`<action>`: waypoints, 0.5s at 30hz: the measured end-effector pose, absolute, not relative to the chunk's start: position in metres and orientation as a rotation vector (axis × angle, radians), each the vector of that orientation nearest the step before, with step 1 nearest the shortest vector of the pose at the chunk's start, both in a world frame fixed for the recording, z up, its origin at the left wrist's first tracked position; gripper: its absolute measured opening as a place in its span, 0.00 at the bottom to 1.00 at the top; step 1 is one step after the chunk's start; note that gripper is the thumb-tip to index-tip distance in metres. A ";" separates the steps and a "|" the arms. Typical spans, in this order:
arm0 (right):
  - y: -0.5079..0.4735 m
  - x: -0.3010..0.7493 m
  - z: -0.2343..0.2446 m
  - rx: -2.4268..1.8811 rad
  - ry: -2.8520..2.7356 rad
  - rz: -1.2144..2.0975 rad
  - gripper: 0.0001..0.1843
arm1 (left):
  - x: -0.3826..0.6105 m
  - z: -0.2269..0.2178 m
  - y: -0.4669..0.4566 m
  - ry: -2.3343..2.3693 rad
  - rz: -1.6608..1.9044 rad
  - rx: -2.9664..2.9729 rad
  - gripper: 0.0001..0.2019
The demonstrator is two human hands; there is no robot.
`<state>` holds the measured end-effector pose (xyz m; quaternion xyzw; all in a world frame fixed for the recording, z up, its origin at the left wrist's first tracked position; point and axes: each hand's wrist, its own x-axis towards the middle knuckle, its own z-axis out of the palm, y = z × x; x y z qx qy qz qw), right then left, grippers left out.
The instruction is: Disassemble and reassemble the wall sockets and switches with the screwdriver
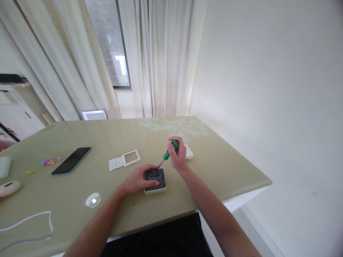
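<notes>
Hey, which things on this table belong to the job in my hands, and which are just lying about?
Job in hand:
Green-handled screwdriver, in your right hand
White box with dark insides, held by your left hand
Probably the white frame, white panels and white block beyond your right hand

Just lying about, it seems:
Phone
White cable
Colourful bits
Mouse-shaped thing

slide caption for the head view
Left hand on a box, right hand pointing a green screwdriver down at it.
</notes>
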<state>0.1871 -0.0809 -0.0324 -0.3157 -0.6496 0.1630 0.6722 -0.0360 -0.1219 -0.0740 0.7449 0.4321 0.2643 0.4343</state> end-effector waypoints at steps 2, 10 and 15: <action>-0.085 0.183 -0.022 -0.688 -1.576 0.350 0.13 | -0.036 -0.072 -0.122 1.055 0.647 1.857 0.35; -0.082 0.156 0.003 -0.705 -1.738 0.319 0.13 | -0.041 -0.062 -0.124 0.918 0.525 1.828 0.37; -0.081 0.155 -0.005 -0.728 -1.693 0.333 0.15 | -0.051 -0.055 -0.128 0.788 0.408 1.764 0.43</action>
